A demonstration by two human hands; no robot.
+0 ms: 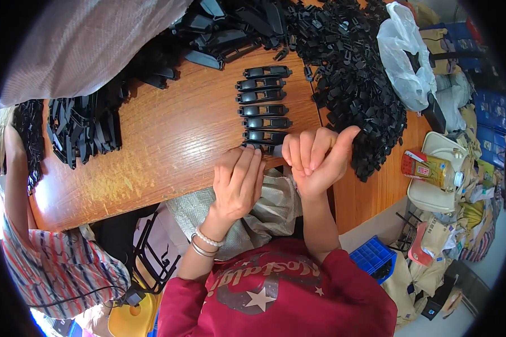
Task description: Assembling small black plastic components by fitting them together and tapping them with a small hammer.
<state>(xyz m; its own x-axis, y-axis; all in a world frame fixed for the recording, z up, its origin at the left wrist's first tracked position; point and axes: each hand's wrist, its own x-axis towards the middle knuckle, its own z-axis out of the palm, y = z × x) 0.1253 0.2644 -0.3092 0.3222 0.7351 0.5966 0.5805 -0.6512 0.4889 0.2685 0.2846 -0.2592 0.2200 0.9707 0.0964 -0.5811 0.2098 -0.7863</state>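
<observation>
Several long black plastic parts (pixel 262 110) with openings in them lie crosswise in a column on the wooden table. At the near end of the column, my left hand (pixel 234 182) has its fingers pressed together on the closest black plastic part (pixel 260 147), partly covering it. Just to the right, my right hand (pixel 320 160) is raised over the table edge. Its fingers are curled into the palm and the thumb sticks out to the right. Whatever its fingers may hold is hidden.
A large heap of small black clips (pixel 357 84) covers the right of the wooden table (pixel 168 140). Longer black pieces (pixel 84 129) are piled at left and back. A clear plastic bag (pixel 407 56) stands at far right. Another person's arm (pixel 14 174) is at the left edge.
</observation>
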